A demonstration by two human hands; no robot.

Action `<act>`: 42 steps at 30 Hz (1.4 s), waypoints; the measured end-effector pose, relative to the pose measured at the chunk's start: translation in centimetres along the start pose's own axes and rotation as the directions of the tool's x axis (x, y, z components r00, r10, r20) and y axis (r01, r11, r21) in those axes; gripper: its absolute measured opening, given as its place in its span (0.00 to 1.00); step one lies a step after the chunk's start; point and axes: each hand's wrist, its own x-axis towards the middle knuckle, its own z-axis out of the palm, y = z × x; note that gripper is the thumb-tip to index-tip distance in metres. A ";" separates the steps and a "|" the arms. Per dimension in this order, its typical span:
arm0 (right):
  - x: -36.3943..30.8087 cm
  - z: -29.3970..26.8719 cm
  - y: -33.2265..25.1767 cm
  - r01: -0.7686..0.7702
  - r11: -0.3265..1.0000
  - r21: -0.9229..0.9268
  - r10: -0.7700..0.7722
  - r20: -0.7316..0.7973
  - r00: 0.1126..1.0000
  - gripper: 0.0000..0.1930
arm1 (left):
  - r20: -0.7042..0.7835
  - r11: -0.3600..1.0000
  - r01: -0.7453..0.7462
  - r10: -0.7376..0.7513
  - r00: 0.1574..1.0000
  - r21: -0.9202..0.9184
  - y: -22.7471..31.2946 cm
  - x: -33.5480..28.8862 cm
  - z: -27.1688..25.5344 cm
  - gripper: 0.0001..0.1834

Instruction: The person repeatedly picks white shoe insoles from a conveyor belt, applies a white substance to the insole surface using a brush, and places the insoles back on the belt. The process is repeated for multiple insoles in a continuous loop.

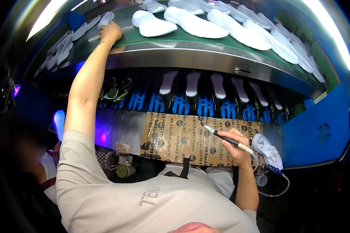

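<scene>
My left arm reaches to the far left, onto the green conveyor belt [124,37]. There my left hand [111,32] is closed on the near end of a white shoe sole [105,18]; part of its fingers is hidden. In my right hand [237,146] is a brush [225,138] with a dark handle and a thin tube at its rear end. Its bristles point left, over a printed brown cardboard sheet [171,136] on the metal ledge. Beside that hand, at the sheet's right end, lies another white sole [266,150], treaded side showing.
More white soles [196,24] lie along the upper belt. Beneath it, dark shoe uppers [192,87] with pale bottoms stand among blue racks [181,104]. A blue-jointed hose [274,169] hangs at right, near a cup [261,180]. Another person [25,151] is at left.
</scene>
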 end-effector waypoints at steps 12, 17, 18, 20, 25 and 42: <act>-1.7 1.2 1.7 -0.162 0.985 0.065 0.165 -0.043 0.985 0.16 | 0.079 0.895 -0.256 0.245 0.966 0.364 -5.8 8.9 1.3 0.31; -1.9 1.1 1.3 -0.135 0.990 0.025 0.135 0.007 0.991 0.18 | -0.122 0.900 -0.366 0.401 0.908 0.238 -7.0 8.1 0.9 0.28; -2.0 1.0 1.2 -0.136 0.991 0.021 0.135 0.009 0.991 0.18 | -0.137 0.893 -0.391 0.425 0.895 0.223 -7.3 8.2 1.0 0.28; -2.4 0.8 1.0 -0.140 0.990 0.012 0.140 0.003 0.990 0.18 | -0.242 0.867 -0.429 0.486 0.840 0.253 -7.4 8.7 1.1 0.31; -3.4 0.7 1.3 -0.137 0.989 0.058 0.138 -0.021 0.990 0.18 | -0.176 0.900 -0.383 0.419 0.891 0.208 -10.1 10.2 2.7 0.39; -3.1 0.8 0.7 -0.124 0.983 0.138 0.125 0.001 0.992 0.18 | -0.285 0.905 -0.342 0.269 0.920 -0.251 -9.6 -13.4 -8.5 0.37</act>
